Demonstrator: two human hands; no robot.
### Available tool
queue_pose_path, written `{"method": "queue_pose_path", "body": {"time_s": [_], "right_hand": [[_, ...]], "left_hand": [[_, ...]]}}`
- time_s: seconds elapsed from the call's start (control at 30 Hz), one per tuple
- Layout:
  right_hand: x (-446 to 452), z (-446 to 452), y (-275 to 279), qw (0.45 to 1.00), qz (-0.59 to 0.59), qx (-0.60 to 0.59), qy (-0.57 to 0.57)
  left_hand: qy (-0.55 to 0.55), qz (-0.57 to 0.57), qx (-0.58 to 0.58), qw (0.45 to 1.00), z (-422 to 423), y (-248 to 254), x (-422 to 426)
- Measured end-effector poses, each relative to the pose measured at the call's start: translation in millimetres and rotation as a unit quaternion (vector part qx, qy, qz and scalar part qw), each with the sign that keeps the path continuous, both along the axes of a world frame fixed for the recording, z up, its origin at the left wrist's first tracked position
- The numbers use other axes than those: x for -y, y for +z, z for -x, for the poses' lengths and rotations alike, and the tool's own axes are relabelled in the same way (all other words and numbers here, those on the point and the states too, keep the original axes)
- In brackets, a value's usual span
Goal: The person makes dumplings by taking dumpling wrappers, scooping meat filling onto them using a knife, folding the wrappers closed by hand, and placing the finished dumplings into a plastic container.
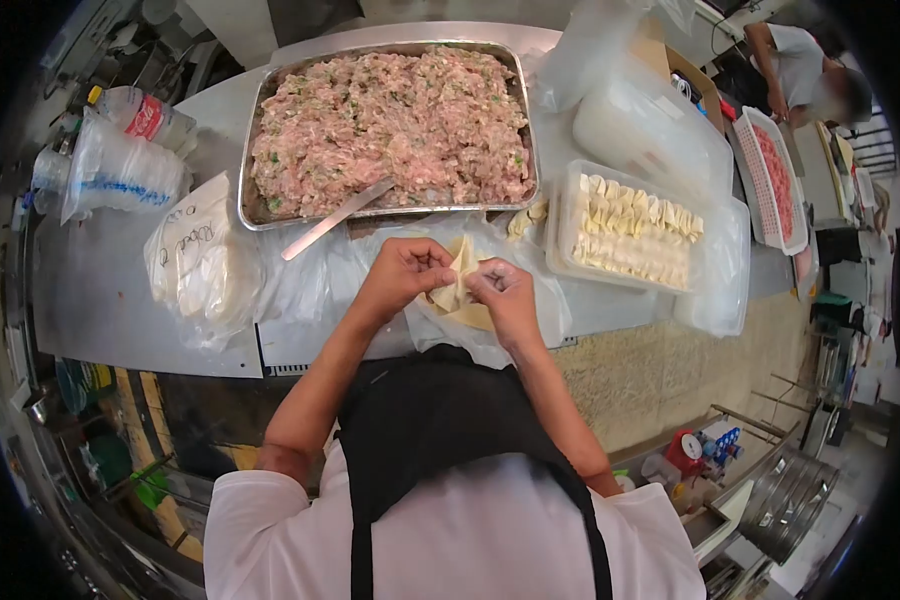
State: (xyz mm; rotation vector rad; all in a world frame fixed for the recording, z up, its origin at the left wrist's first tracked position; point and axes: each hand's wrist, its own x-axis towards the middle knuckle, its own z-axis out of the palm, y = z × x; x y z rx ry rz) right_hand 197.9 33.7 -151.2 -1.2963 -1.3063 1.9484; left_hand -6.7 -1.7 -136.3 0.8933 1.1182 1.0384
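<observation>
My left hand (pixel 410 274) and my right hand (pixel 506 295) are close together at the table's front edge, pinching a folded dumpling (pixel 460 272) between their fingertips. Its pale dough stands up between the thumbs; any filling inside is hidden. Just under the hands, round dough wrappers (pixel 473 317) lie on clear plastic. Beyond them is a metal tray (pixel 532 130) heaped with minced meat filling (pixel 390 125) flecked with green. A flat metal spatula (pixel 330 223) rests across the tray's near rim, its blade end in the meat. To the right, rows of folded dumplings (pixel 638 230) fill a plastic container (pixel 562 225).
Left of the tray lie a bagged stack of wrappers (pixel 195 255), bagged plastic cups (pixel 120 175) and a bottle (pixel 150 115). Translucent lids or boxes (pixel 655 130) stand behind the dumpling container. Farther right are a white basket (pixel 755 170) of red meat and another person (pixel 795 70).
</observation>
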Motion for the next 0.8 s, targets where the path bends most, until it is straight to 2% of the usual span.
{"method": "queue_pose_path", "body": {"time_s": [0.03, 0.1, 0.13, 0.2, 0.27, 0.33, 0.4, 0.43, 0.47, 0.5, 0.53, 0.57, 0.6, 0.67, 0.8], "right_hand": [[-1.2, -4.0, -7.9, 1.000, 0.000, -0.001, 0.001], [-3.4, -14.0, -20.2, 0.968, 0.062, -0.202, -0.135], [-4.4, -16.3, -12.4, 0.968, 0.063, -0.201, -0.136], [-6.3, -23.0, 2.3, 0.929, 0.132, -0.281, -0.199], [-5.6, -37.5, -4.6, 0.929, 0.130, -0.288, -0.194], [-4.9, -41.9, 7.7, 0.917, 0.101, -0.287, -0.258], [-0.4, -45.4, 0.5, 0.921, 0.078, -0.270, -0.271], [1.0, -50.0, -10.4, 0.969, 0.052, -0.131, -0.204], [1.3, -54.5, -20.3, 0.991, 0.022, 0.011, -0.130], [4.3, -52.0, -19.3, 0.991, 0.022, 0.011, -0.131], [9.2, -46.8, -18.8, 0.965, -0.183, 0.144, -0.118], [10.6, -41.3, -18.9, 0.881, -0.377, 0.267, -0.098], [10.3, -36.3, -13.7, 0.882, -0.378, 0.264, -0.095], [14.6, -30.8, -1.7, 0.965, -0.215, 0.137, -0.061], [15.1, 3.1, 25.3, 0.977, -0.203, 0.058, -0.012]], "left_hand": [[0.027, -0.010, 0.022, 0.999, 2.8, 0.1, 0.9], [0.052, -0.019, 0.044, 0.997, 10.7, -4.2, 3.1], [0.065, -0.019, 0.037, 0.997, 18.1, -9.8, 5.1], [0.077, -0.019, 0.032, 0.996, 26.2, -16.1, 9.2], [0.120, -0.020, 0.026, 0.992, 30.4, -16.7, 14.1], [0.117, -0.005, 0.009, 0.993, 47.6, -13.2, 20.2], [0.099, -0.016, -0.037, 0.994, 58.9, -17.2, 23.3], [0.082, -0.014, -0.031, 0.996, 59.0, -12.2, 23.3], [0.082, -0.013, -0.031, 0.996, 55.9, -7.3, 22.5], [0.072, -0.028, -0.041, 0.996, 48.9, -1.4, 19.9], [0.063, -0.045, -0.051, 0.996, 42.5, 3.0, 16.6], [0.066, -0.047, -0.052, 0.995, 37.8, 5.5, 13.7], [0.059, -0.030, -0.017, 0.998, 33.1, 7.4, 13.3], [0.049, -0.009, 0.017, 0.999, 27.0, 5.8, 15.2], [0.048, 0.007, 0.072, 0.996, 5.6, -9.2, 7.7]]}}
